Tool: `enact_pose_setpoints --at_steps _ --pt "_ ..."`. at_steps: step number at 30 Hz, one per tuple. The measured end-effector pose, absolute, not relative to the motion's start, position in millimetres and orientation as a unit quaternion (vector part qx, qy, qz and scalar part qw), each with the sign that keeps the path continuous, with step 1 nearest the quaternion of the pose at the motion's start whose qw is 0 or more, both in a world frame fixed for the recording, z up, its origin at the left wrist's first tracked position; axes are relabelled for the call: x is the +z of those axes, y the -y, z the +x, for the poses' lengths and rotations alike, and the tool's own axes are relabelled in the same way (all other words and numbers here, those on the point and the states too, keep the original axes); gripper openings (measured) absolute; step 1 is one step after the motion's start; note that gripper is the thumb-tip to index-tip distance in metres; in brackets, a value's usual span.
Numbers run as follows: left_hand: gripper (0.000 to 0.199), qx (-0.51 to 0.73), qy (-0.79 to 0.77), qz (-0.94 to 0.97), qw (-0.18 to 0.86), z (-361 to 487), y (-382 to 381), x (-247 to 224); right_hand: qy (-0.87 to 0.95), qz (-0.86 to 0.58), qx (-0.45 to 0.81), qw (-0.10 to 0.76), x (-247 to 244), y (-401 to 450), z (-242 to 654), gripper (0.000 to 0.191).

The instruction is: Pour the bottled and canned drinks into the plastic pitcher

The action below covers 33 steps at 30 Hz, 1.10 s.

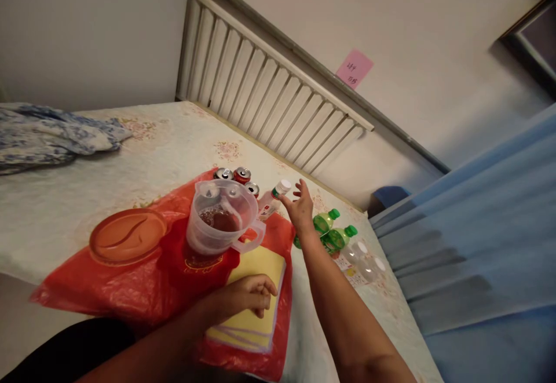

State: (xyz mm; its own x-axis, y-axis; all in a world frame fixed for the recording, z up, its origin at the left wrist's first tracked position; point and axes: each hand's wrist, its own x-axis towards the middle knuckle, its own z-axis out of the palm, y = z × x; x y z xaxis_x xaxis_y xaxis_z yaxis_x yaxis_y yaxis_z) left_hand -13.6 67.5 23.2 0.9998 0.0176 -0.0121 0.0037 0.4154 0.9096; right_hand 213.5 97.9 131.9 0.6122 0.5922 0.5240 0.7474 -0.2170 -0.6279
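My right hand (301,208) reaches out with its fingers apart, beside a clear bottle with a white cap (283,186). Whether it touches that bottle I cannot tell. Above a yellow cloth with a purple edge (256,264) hovers my left hand (255,294), its fingers loosely bent and nothing visible in them. A clear plastic measuring jug (204,235) with dark, foamy liquid stands on the red plastic bag (130,287). Several opened drink cans (242,175) sit just behind the jug, partly hidden by it.
Green-capped bottles (341,238) and clear bottles with white caps (362,261) stand or lie right of my right arm. An orange round lid (128,235) lies on the bag's left part. Bunched patterned fabric (52,137) is at far left. A radiator (260,76) runs behind; a blue curtain (473,226) hangs right.
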Motion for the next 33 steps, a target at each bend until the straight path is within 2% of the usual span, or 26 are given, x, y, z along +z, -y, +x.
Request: enact_pose_setpoints --at_steps 2,7,11,15,19,22,25,33 --pt "0.031 0.004 -0.009 0.537 0.843 -15 -68 21 0.432 -0.792 -0.09 0.421 131 -117 215 0.089" --pt "0.031 0.008 -0.009 0.548 0.836 -15 -66 20 0.419 -0.809 -0.082 0.404 125 -131 213 0.068" --pt "0.03 0.105 -0.052 0.575 0.81 -12 -62 22 0.414 -0.802 -0.09 0.421 140 -103 209 0.063" --pt "0.037 0.276 -0.137 0.661 0.684 -12 -57 20 0.406 -0.814 -0.076 0.409 169 -50 201 0.06" --pt "0.063 0.369 -0.165 0.708 0.578 -14 -50 18 0.398 -0.816 -0.01 0.42 185 5 178 0.061" --pt "0.084 0.373 -0.152 0.726 0.558 -14 -46 21 0.399 -0.803 0.06 0.438 183 33 151 0.06" --pt "0.092 0.332 -0.156 0.739 0.565 -15 -43 27 0.41 -0.778 0.102 0.465 173 46 127 0.058" --pt "0.072 0.289 -0.168 0.758 0.56 -21 -48 33 0.456 -0.749 0.114 0.466 162 54 115 0.055"
